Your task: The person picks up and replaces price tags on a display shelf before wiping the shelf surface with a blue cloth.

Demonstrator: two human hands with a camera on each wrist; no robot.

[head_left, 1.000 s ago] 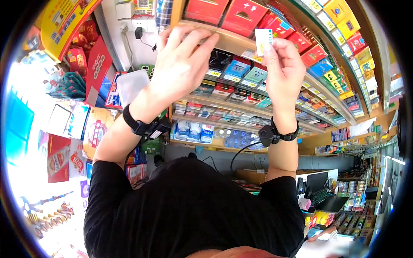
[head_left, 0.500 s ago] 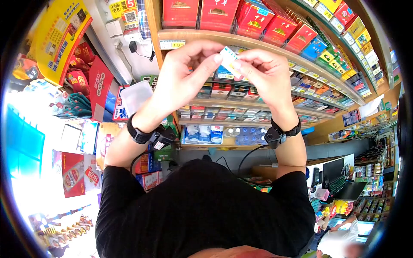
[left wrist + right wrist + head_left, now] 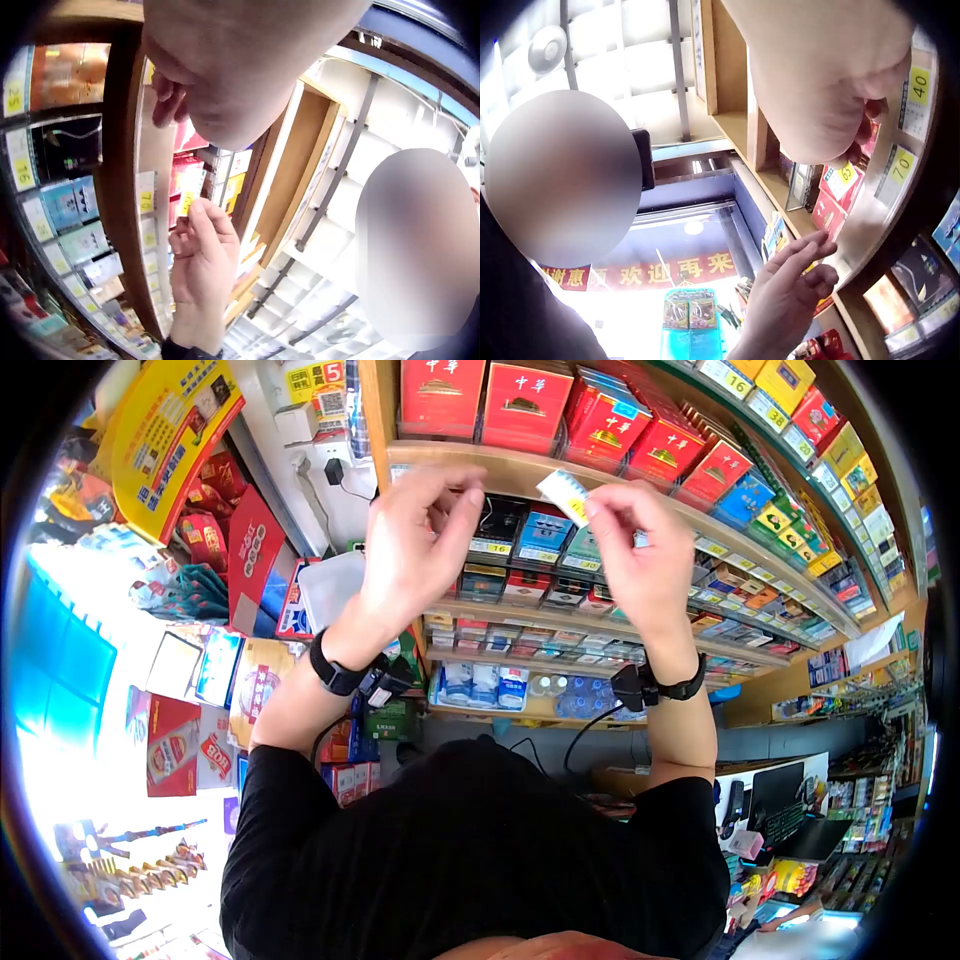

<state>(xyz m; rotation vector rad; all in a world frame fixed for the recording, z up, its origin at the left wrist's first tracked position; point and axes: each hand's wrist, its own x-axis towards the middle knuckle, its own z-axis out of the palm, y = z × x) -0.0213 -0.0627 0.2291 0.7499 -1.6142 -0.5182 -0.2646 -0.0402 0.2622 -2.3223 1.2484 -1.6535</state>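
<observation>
Right grip point(image 3: 640, 550) pinches the price label point(image 3: 563, 488), long axis slanting up-left; left grip point(image 3: 415, 545) slack.

black short-sleeved shirt point(image 3: 470, 840); behind both hands point(image 3: 420, 540), black wrist straps point(image 3: 333, 672) carry small cameras point(image 3: 628, 686) with black cables point(image 3: 585, 730).

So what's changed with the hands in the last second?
The left hand came off the price tag it touched half a second ago and drew away leftward, holding nothing. The right hand raised the price tag toward the shelf edge. Unchanged: the right hand keeps pinching the price tag.
</observation>
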